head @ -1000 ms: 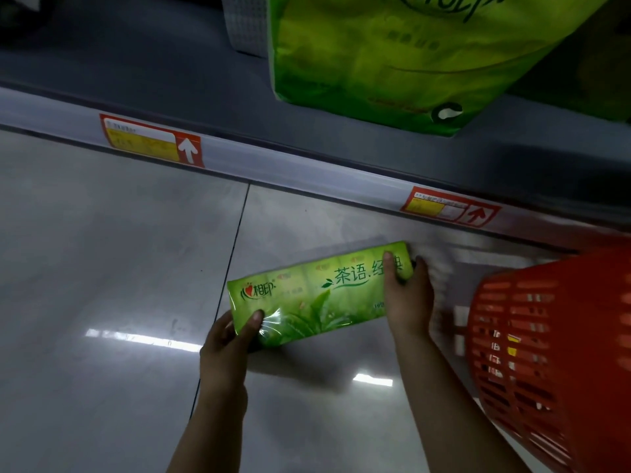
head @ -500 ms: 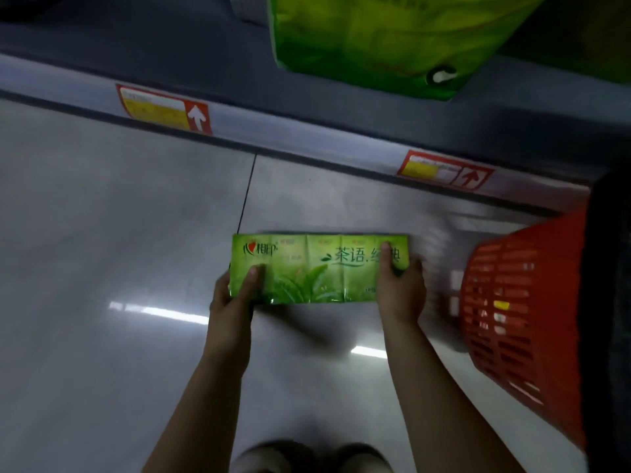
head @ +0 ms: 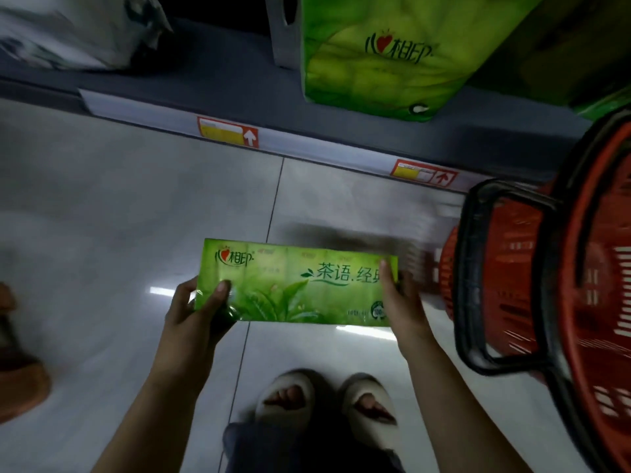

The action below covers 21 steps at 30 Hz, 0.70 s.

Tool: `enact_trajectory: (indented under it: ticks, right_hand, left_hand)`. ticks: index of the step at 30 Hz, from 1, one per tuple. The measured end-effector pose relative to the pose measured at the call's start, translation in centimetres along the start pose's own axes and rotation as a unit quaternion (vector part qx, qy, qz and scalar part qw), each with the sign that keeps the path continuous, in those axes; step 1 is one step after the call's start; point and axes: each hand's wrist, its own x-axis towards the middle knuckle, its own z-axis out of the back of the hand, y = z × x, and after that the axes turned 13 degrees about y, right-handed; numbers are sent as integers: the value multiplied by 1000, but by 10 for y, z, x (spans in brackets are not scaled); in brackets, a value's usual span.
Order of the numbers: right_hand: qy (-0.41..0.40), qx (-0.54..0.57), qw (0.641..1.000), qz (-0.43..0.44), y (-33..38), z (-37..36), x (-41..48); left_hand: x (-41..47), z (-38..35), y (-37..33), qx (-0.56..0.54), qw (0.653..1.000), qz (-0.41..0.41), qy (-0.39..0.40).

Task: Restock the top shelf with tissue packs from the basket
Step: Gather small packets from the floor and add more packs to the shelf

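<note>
I hold the green tissue pack flat and level above the floor tiles, my left hand pinching its left end and my right hand clamped on its right end, thumbs on top. The red basket sits just right of it.

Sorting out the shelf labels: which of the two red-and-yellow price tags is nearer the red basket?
The right-hand price tag, close beside the red basket; the other tag sits far to its left.
</note>
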Motion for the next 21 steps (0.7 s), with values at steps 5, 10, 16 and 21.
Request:
enact_trajectory:
  ticks: [5, 10, 16, 21]
  right_hand:
    - [34, 18, 999, 15, 31, -3, -80]
    - [-33, 11, 995, 93, 90, 25, -149]
    - [-58, 16, 987, 151, 173, 84, -248]
    - [-82, 41, 979, 184, 218, 120, -341]
  left_hand:
    - [-59, 6, -67, 4, 999, -39, -6]
    - [-115, -11, -137, -12, 998, -60, 12]
    - [-196, -50, -240, -26, 995, -69, 71]
    - [-279, -74, -312, -17, 990, -84, 109]
